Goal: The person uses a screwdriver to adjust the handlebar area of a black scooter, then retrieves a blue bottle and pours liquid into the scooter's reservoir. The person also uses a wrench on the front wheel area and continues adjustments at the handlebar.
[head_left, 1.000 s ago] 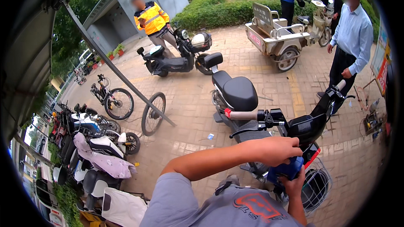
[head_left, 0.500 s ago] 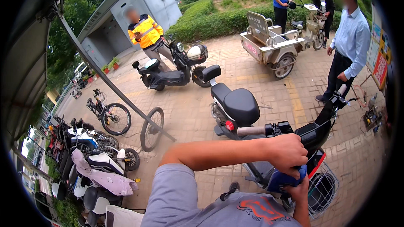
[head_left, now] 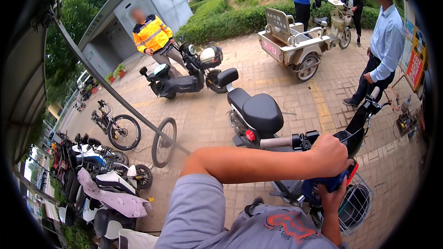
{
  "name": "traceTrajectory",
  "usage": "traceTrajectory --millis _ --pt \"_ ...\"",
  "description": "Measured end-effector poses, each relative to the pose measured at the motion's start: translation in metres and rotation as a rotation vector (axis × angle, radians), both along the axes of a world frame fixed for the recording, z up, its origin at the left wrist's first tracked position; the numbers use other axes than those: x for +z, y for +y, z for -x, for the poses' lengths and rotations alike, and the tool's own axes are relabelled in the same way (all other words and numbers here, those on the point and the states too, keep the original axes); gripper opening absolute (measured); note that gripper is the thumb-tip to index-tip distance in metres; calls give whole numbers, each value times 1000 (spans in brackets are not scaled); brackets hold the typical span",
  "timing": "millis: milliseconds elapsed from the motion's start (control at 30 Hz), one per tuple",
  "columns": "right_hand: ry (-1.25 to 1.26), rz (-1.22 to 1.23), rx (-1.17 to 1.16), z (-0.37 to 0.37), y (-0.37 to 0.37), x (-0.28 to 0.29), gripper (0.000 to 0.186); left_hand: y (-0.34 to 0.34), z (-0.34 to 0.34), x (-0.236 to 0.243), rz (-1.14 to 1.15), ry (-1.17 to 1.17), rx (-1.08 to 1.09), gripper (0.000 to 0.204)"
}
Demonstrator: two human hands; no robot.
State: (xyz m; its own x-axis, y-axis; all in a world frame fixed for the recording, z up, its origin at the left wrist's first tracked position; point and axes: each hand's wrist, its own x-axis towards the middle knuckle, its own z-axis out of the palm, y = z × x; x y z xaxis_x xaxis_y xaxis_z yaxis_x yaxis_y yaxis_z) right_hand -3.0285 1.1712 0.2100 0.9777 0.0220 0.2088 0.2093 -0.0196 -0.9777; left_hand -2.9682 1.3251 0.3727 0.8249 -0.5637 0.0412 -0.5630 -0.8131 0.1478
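In front of me stands an electric scooter with a black seat [head_left: 263, 113] and a beige handlebar grip [head_left: 276, 143]. My left arm reaches across, and my left hand [head_left: 328, 155] is closed in a fist just above a glossy blue part [head_left: 318, 190] at the scooter's front. What its fingers hold is hidden. Lower down, my right hand [head_left: 332, 198] grips the blue part from below, its fingers partly hidden. Beside it hangs a wire basket [head_left: 355, 210] with something dark inside. A red edge shows between the blue part and the basket.
A person in a yellow jacket [head_left: 152, 34] stands behind a black scooter [head_left: 184, 80]. A cargo tricycle [head_left: 295, 46] and several people are farther back. A person in a light blue shirt [head_left: 386, 41] stands at right. Parked two-wheelers [head_left: 110, 189] line the left, near a slanted pole [head_left: 106, 80].
My left fist has risen slightly and turned over the blue part. My right hand has moved up a little. The person in yellow has lowered a hand, and the view has shifted slightly.
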Motion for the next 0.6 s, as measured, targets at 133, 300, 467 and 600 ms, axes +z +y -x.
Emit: traceTrajectory --millis 133,300,467,600 --pt "142 -107 116 -5 -4 9 70 7 -14 -3 59 -93 -221 51" --pt "123 -148 293 -14 -23 5 78 16 -27 -17 141 -203 -494 45" --pt "59 -18 -8 -17 -15 -7 75 -13 -24 -22 82 -97 -119 45" --pt "19 142 -61 -25 -14 1 76 -29 -31 -19 -12 24 63 49"
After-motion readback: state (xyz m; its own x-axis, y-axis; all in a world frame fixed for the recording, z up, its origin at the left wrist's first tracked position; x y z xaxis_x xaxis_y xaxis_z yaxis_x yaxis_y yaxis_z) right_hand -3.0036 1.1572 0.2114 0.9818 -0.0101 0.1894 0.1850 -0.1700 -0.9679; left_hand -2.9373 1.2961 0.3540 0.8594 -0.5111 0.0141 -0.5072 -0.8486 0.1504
